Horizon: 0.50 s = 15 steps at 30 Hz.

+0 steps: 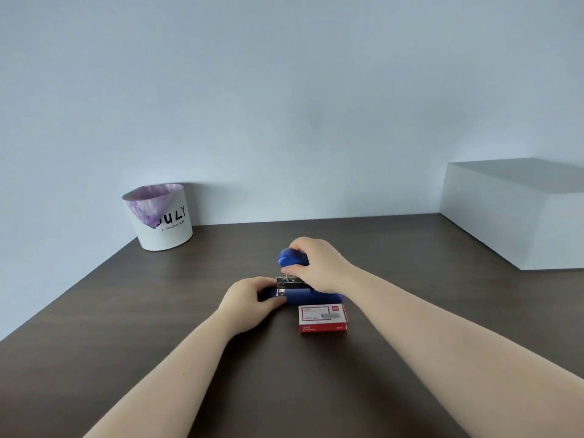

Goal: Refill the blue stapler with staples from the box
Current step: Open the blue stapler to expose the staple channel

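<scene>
The blue stapler (pixel 305 294) lies on the dark wooden table (pixel 158 311) with its top cover (pixel 292 258) swung upward, so the metal staple channel (pixel 289 281) shows. My left hand (pixel 249 298) grips the front end of the stapler's base. My right hand (pixel 319 263) holds the raised blue cover from the right. A red and white staple box (pixel 322 318) rests closed on the table just in front of the stapler, touching neither hand.
A white bin (pixel 161 218) with a purple liner stands at the table's back left corner by the wall. A large white block (pixel 512 213) sits on the right side of the table.
</scene>
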Tool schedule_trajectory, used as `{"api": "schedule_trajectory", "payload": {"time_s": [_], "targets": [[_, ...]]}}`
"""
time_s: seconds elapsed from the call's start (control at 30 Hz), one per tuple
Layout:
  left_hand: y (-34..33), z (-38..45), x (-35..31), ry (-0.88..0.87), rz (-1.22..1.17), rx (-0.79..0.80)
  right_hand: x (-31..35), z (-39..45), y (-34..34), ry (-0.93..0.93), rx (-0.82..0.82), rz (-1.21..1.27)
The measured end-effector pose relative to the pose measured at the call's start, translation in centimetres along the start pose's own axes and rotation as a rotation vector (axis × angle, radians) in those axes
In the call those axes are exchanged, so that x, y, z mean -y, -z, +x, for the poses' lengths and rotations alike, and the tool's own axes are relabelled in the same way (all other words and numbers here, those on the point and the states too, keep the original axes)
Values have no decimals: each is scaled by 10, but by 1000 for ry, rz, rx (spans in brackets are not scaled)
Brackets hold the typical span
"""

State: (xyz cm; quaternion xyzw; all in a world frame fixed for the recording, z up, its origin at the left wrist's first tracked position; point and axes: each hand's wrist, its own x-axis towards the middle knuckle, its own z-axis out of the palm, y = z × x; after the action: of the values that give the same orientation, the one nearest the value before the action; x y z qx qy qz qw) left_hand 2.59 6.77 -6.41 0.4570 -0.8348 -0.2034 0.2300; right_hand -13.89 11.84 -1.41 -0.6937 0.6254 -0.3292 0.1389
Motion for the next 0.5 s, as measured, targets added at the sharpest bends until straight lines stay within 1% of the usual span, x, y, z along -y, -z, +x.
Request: {"api": "schedule_trajectory", "payload": {"time_s": [0.1,0.17,0.27,0.37,0.5], "targets": [[9,0,8,-9,-14,9,3,-2,6,13,-107,82],[10,0,11,-12,-4,14,1,-6,9,-13,-164,194],[8,0,12,-8,-7,6,-7,-12,18,-35,-188,370],[8,0,12,3,-13,0,-20,-16,36,-33,-213,421],[8,1,12,9,1,-5,-45,-25,53,-110,-215,539]]}}
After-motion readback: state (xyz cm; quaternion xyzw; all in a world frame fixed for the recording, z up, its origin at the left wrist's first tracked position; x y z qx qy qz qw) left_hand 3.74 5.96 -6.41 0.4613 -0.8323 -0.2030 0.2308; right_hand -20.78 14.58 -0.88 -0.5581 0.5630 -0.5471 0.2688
